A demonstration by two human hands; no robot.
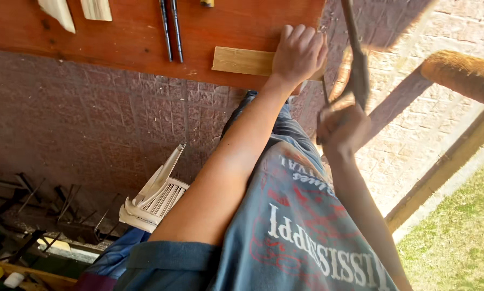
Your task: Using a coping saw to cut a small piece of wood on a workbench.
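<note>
My left hand (298, 54) presses down on the right end of a pale wooden strip (242, 60) that lies at the near edge of a reddish-brown wooden table (134, 37). My right hand (341, 126) is closed on the handle of a metal hand saw (355, 64), which is blurred. The saw's frame rises beside the table's right corner, just right of my left hand. Where the blade meets the strip is hidden by my left hand. My grey printed shirt fills the lower middle of the view.
Two dark thin rods (171, 29) and two pale wood pieces (59, 11) lie farther back on the table. A white plastic chair (156, 196) lies tipped on brick paving below. Metal rods (37, 205) sit lower left. At right are a wooden post (463, 73) and grass (457, 237).
</note>
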